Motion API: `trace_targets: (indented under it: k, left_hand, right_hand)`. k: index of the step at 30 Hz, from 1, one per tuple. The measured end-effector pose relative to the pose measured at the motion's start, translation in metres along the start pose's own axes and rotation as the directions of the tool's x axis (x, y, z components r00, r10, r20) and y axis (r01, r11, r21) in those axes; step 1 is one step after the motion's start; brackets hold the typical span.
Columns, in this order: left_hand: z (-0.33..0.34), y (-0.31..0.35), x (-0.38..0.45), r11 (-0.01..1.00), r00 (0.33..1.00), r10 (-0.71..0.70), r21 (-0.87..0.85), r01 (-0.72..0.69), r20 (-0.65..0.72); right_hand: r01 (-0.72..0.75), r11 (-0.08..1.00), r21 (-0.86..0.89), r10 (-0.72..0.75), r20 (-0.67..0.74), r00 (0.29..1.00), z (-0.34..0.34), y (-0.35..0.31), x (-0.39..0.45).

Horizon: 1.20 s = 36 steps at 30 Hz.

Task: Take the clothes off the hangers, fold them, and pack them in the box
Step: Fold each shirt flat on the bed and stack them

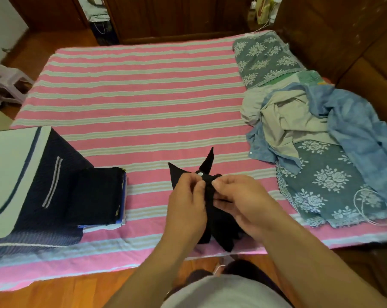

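Left hand [187, 204] and right hand [241, 203] pinch the black collared fabric garment [212, 210] at 6 o'clock on the pink striped bed cover [132, 96].

The 1 head-worn camera looks forward and down from the near edge of the bed [143, 90], close above both hands; the headboard [343, 34] lies toward 2 o'clock.

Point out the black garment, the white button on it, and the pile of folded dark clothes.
black garment [219, 221]: head view, on the body below the hands.
white button [200, 174]: head view, its face.
folded dark clothes [94, 196]: head view, top layer.
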<state>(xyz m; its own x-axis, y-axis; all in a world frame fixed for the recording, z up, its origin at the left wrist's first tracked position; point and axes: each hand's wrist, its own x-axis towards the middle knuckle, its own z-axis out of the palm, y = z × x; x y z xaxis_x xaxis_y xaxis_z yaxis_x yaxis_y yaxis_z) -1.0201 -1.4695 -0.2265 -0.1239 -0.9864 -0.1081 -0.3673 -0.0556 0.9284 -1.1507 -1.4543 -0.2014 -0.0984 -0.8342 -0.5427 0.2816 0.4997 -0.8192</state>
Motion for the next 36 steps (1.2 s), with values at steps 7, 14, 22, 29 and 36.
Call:
trace_targets:
  k: [7, 14, 22, 29, 36]
  left_hand:
    - [-0.009, -0.061, 0.076, 0.827, 0.944, -0.112, -0.497, 0.263, 0.311]
    - [0.081, -0.257, 0.133, 0.997, 0.975, -0.022, 0.071, 0.007, 0.219]
    - [0.212, -0.455, 0.181, 0.931, 0.958, 0.288, 0.235, -0.278, -0.008]
    - [0.215, -0.477, 0.17, 0.829, 0.828, 0.558, 0.009, -0.559, 0.06]
    - [0.224, -0.472, 0.169, 0.727, 0.813, 0.537, 0.366, -0.581, 0.225]
  right_hand:
    - [0.016, 0.999, -0.051, -0.014, 0.043, 0.999, 0.004, 0.016, 0.074]
    - [0.118, 0.992, -0.047, -0.121, -0.094, 0.988, -0.073, 0.121, 0.249]
    - [0.185, 0.979, -0.086, -0.193, -0.098, 0.976, -0.171, 0.313, 0.408]
    - [0.484, 0.871, -0.077, -0.481, 0.06, 0.875, -0.186, 0.364, 0.415]
    - [0.367, 0.93, -0.003, -0.367, -0.062, 0.928, -0.184, 0.352, 0.41]
